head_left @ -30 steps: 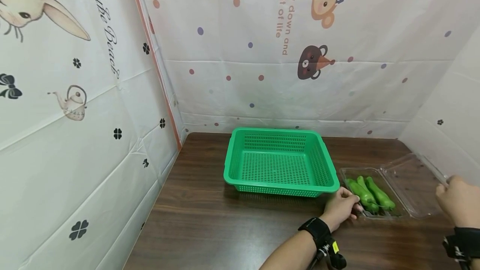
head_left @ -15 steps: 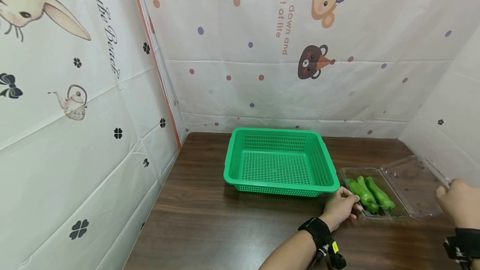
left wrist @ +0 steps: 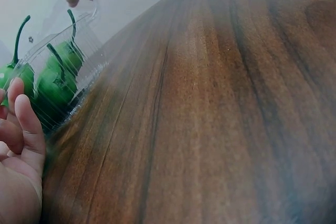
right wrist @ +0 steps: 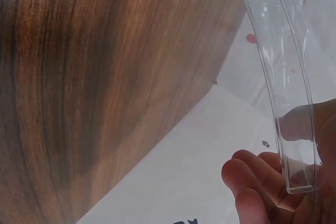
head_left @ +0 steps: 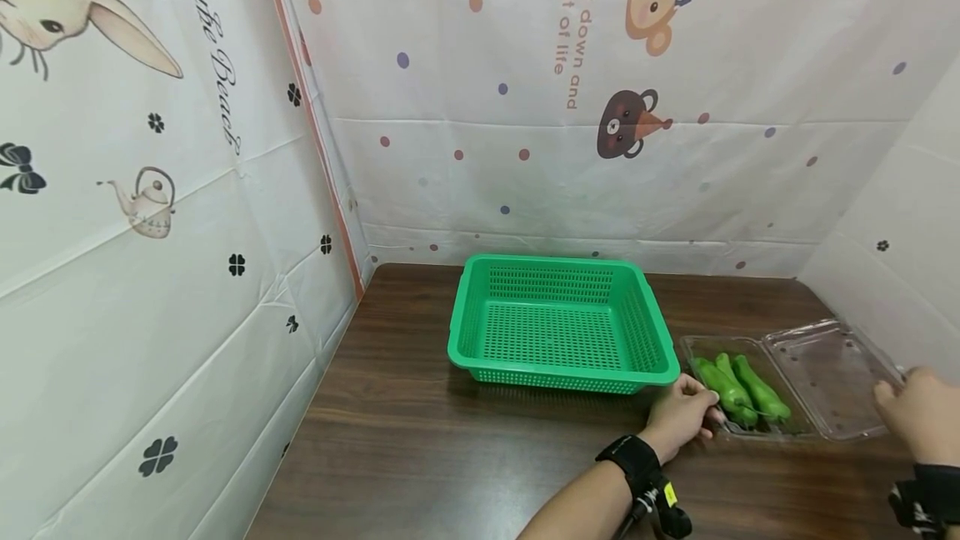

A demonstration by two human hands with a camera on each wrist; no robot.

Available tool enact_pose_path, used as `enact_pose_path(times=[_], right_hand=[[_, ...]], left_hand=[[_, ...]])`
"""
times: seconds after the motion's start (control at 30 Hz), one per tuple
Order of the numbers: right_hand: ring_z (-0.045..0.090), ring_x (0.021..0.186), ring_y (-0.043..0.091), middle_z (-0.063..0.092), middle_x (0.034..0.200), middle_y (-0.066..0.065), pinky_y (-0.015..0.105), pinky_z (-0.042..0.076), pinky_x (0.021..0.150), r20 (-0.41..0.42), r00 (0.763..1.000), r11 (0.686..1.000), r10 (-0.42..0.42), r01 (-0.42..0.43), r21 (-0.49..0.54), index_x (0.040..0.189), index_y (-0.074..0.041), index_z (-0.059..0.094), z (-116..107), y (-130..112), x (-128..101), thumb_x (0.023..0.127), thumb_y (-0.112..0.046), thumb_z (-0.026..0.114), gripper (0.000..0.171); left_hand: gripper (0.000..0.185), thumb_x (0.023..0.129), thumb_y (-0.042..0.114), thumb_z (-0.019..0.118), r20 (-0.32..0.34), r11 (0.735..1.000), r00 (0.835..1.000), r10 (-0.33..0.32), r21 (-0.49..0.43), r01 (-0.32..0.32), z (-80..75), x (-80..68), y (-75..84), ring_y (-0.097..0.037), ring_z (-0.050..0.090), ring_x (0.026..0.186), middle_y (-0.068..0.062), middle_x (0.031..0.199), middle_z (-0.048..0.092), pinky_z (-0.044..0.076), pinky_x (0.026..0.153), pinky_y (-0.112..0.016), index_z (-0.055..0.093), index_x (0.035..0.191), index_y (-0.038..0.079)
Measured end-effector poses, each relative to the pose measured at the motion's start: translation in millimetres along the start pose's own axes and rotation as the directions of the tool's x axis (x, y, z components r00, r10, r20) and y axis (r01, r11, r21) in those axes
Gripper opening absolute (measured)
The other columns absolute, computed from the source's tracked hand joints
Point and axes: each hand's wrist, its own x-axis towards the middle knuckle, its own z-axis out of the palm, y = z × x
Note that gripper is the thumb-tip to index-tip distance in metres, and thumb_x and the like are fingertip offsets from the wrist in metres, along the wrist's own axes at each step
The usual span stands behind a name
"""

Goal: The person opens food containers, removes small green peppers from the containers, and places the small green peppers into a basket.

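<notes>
Holding the near left corner of a clear plastic box (head_left: 738, 394), the left hand (head_left: 681, 417) rests on the brown table (head_left: 450, 440) with its fingers curled against the box wall. In the left wrist view the fingertips (left wrist: 23, 111) lie right up against the clear wall, and the green peppers (left wrist: 55, 80) sit just behind that wall, at about 12 o'clock from the fingers. The fingers look close together, but I cannot tell if they really squeeze the box or only touch it. The peppers (head_left: 738, 388) lie side by side inside the box, with their dark stems pointing toward the person. The right hand (head_left: 918, 415) is at the far right, at about 3 o'clock from the peppers. It holds the edge of the clear lid (head_left: 828, 377), which is swung open and lies nearly flat on the table. In the right wrist view the lid (right wrist: 283, 93) runs down into the hand, and the curled fingers (right wrist: 257, 174) pinch its end. A green basket (head_left: 558, 323) with little holes stands at about 10 o'clock from the box, just beside it. Around the table hang white sheets (head_left: 525, 107) with dots, a monkey, a bear, a rabbit and a teapot drawn on them.
</notes>
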Motion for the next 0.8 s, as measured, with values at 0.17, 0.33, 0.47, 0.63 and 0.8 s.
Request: enact_pose_path(times=[0.17,0.33,0.47,0.63,0.8], right_hand=[[0.053,0.061,0.054,0.051,0.068,0.042,0.053,0.038,0.058,0.026,1.0,1.0,0.013,-0.012,-0.01,0.078,0.023,0.043,1.9,3.3,0.5,0.087,-0.006,0.052,0.032],[0.054,0.067,0.06,0.051,0.073,0.046,0.059,0.041,0.062,0.045,0.999,1.0,0.018,-0.017,-0.016,0.08,0.026,0.042,4.0,6.6,-0.5,0.087,-0.007,0.051,0.035],[0.055,0.068,0.06,0.051,0.075,0.047,0.062,0.043,0.064,0.058,0.998,0.999,0.029,-0.027,-0.035,0.082,0.028,0.043,5.3,7.3,-1.0,0.087,-0.008,0.05,0.037],[0.056,0.064,0.054,0.052,0.072,0.045,0.06,0.045,0.063,0.089,0.994,0.997,0.057,-0.051,-0.059,0.086,0.031,0.043,4.6,5.1,-1.3,0.088,-0.007,0.051,0.038],[0.058,0.069,0.058,0.053,0.074,0.045,0.063,0.046,0.071,0.128,0.989,0.993,0.073,-0.06,-0.098,0.088,0.032,0.042,4.2,3.8,-3.0,0.09,-0.007,0.049,0.04]], left_hand=[[0.016,0.096,0.023,0.068,-0.007,1.0,1.0,-0.002,0.003,0.002,0.1,-0.2,-0.3,-0.007,0.056,0.052,0.005,0.063,0.064,0.045,0.048,-0.022,0.059,0.083,0.022],[0.016,0.095,0.023,0.068,-0.012,1.0,1.0,0.001,0.004,-0.001,0.1,0.0,-1.6,-0.007,0.056,0.052,0.005,0.063,0.064,0.046,0.048,-0.023,0.059,0.082,0.022],[0.016,0.096,0.022,0.068,-0.005,1.0,1.0,0.011,0.001,-0.011,-0.5,0.1,-2.1,-0.007,0.056,0.052,0.006,0.063,0.063,0.046,0.048,-0.022,0.059,0.083,0.022],[0.016,0.096,0.022,0.067,0.001,1.0,1.0,0.02,0.001,-0.02,-1.5,0.2,-1.9,-0.007,0.055,0.052,0.006,0.063,0.063,0.044,0.047,-0.021,0.058,0.083,0.022],[0.016,0.097,0.022,0.067,0.0,1.0,1.0,0.015,0.005,-0.015,-1.6,-0.6,-0.9,-0.007,0.055,0.052,0.006,0.063,0.063,0.044,0.047,-0.021,0.058,0.083,0.022]])
